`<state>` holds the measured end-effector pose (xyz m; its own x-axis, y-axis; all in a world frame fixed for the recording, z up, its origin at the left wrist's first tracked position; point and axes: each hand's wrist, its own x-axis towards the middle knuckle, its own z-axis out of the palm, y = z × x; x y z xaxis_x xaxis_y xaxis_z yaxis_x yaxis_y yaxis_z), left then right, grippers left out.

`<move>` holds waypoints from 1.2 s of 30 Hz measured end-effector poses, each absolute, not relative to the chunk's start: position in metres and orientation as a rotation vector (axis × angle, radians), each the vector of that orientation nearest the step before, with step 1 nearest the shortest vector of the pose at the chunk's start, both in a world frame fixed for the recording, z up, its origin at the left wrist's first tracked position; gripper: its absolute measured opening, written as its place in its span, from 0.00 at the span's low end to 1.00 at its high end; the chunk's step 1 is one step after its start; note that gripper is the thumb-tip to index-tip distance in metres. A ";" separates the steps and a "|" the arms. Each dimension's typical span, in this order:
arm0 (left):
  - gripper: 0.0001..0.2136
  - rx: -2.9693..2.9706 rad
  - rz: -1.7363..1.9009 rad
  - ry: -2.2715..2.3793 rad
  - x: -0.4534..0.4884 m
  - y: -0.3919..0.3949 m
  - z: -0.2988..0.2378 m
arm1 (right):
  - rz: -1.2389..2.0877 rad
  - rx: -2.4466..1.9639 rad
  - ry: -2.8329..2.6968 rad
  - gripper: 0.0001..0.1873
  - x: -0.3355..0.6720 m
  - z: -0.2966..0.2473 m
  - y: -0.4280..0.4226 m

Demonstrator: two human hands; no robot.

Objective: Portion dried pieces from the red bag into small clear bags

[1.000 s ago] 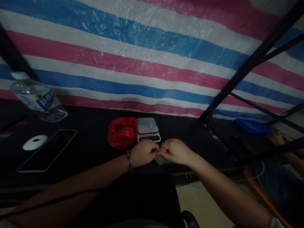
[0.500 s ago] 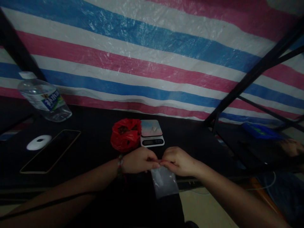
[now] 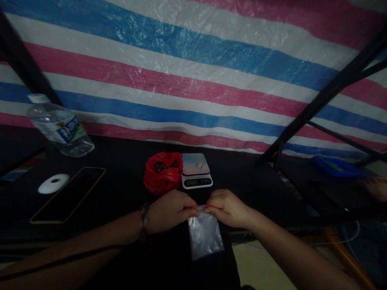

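A: What're both hands doing?
B: L hand [image 3: 174, 211] is pinching the top of a clear plastic bag [image 3: 206, 235], thumb & fingers closing on it; R hand [image 3: 229, 208] is gripping the same top, just beside.
A: Where's it hanging?
B: Below the hands, nr the tabletop's [image 3: 244, 173] front edge. Dim light, so can't tell if it's touching.
A: Rest?
B: Red bag [image 3: 165, 177] & scale [image 3: 188, 167] are sitting side by side, twd back edge; bottle [image 3: 62, 128] is standing nr back L corner; phone [image 3: 71, 195] is lying twd L edge.
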<state>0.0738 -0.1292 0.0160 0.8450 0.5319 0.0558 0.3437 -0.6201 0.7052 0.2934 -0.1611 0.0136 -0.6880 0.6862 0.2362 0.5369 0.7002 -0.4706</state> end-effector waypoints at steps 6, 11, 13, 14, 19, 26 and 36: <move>0.14 2.228 0.254 0.623 0.072 -0.125 0.017 | 0.591 -1.031 -2.449 0.22 0.299 0.002 -0.161; 0.16 2.279 0.281 0.559 0.083 -0.123 0.014 | 0.729 -1.101 -2.301 0.22 0.307 -0.004 -0.165; 0.15 2.324 0.288 0.589 0.089 -0.120 0.005 | 0.805 -1.165 -2.229 0.23 0.317 -0.007 -0.161; 0.14 2.377 0.312 0.647 0.090 -0.118 -0.002 | 0.865 -1.219 -2.166 0.23 0.326 -0.010 -0.157; 0.15 2.634 0.330 1.191 0.087 -0.104 -0.048 | 1.069 -1.562 -1.762 0.24 0.401 -0.045 -0.113; 0.23 2.556 0.116 1.579 0.070 -0.091 -0.064 | 0.697 -1.959 -1.970 0.23 0.466 -0.074 -0.058; 0.22 2.531 0.362 1.259 0.061 -0.095 -0.055 | 0.181 -2.000 -1.678 0.27 0.422 -0.068 -0.038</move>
